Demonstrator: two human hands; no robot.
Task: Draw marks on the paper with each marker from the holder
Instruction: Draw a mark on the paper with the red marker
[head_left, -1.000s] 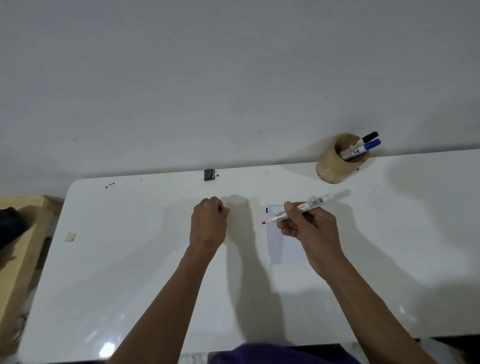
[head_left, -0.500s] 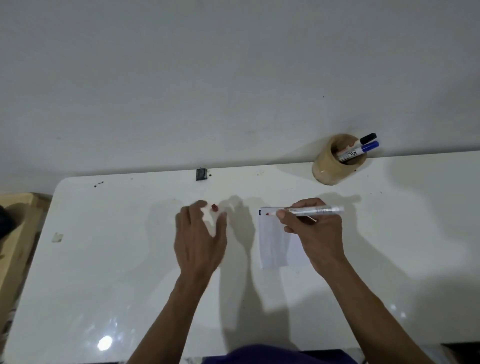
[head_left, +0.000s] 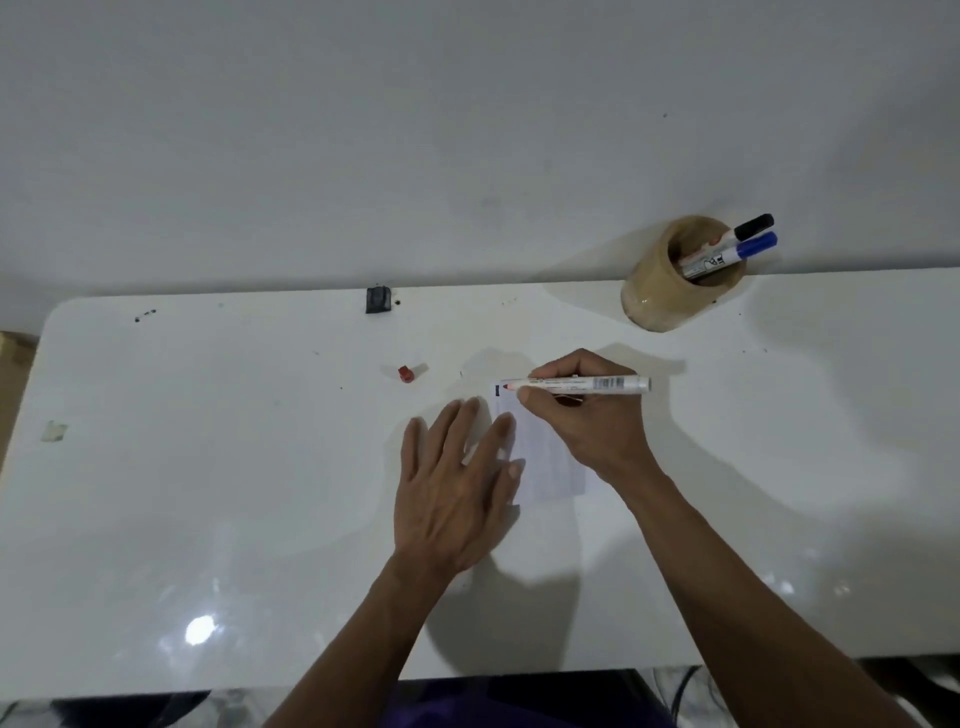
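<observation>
The paper lies flat on the white table, thin and likely to slide, so it wants pinning near an edge. The left hand rests at its left edge, fingers spread and holding nothing. The right hand, fingers clamped mid-barrel on the uncapped red marker, holds the tip at the paper's top-left corner.

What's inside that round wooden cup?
Two markers stand in the round wooden cup: a black-capped marker and a blue-capped marker. Their lower ends and the cup's bottom are hidden by its wall.
</observation>
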